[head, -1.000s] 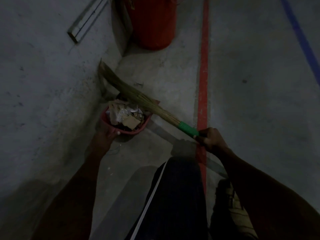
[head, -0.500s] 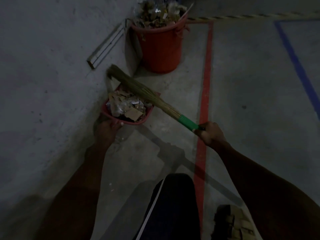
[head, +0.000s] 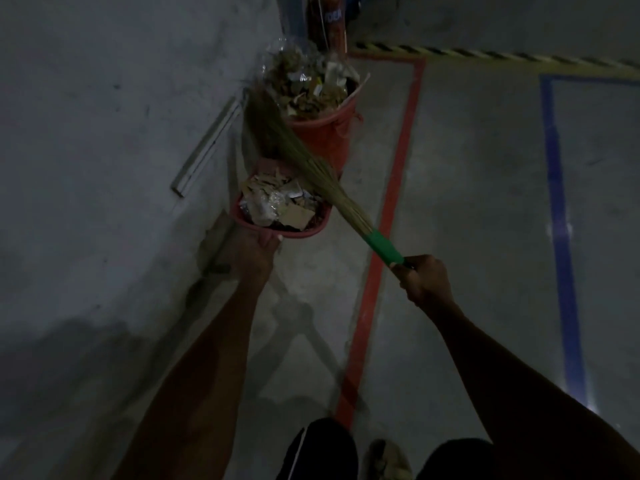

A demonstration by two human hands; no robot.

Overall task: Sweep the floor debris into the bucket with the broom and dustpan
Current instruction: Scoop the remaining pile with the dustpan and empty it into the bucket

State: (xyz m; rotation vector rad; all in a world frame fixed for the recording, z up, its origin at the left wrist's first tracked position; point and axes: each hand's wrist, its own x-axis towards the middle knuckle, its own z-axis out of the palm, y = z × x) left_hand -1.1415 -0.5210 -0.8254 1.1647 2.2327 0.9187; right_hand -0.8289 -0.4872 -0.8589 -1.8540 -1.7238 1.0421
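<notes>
My left hand [head: 252, 252] grips the handle of a pink dustpan [head: 313, 226] held off the floor. It is heaped with debris [head: 277, 202] of paper, card scraps and foil. My right hand [head: 424, 280] holds the green-wrapped handle of a straw broom [head: 304, 168]. Its bristles slant up and left across the dustpan's far side, their tips blurred. Just beyond stands an orange bucket [head: 325, 133] by the wall, piled above its rim with similar rubbish.
A grey wall [head: 104, 133] runs along the left, with a pale strip [head: 207, 147] fixed low on it. A red floor line [head: 388, 216] and a blue floor line [head: 557, 209] cross the concrete floor. Yellow-black hazard tape [head: 485, 53] lies at the back. My legs and shoe show at the bottom.
I have risen and moved towards the bucket, which now shows whole with its heaped top. The loaded dustpan has been lifted and carried close to it, the broom held over it.
</notes>
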